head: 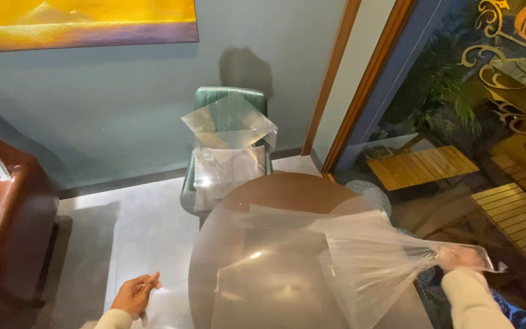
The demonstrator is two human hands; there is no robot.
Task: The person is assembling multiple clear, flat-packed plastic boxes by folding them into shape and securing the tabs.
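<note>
A large clear plastic sheet [275,268] lies spread over a round brown table [287,189]. My right hand [458,259], at the right edge of the table, is closed on a bunched corner of the sheet and holds it lifted off the tabletop. Low at the left, my left hand [135,295] pinches the sheet's other edge beyond the table's rim. The plastic stretches between both hands, creased and folded near the right one.
A green chair [229,97] stands behind the table against a grey-blue wall, with more clear plastic sheets [229,125] draped on it. A brown leather seat [7,225] is at the left. Glass door with gold ornament at the right. Grey tiled floor [141,225].
</note>
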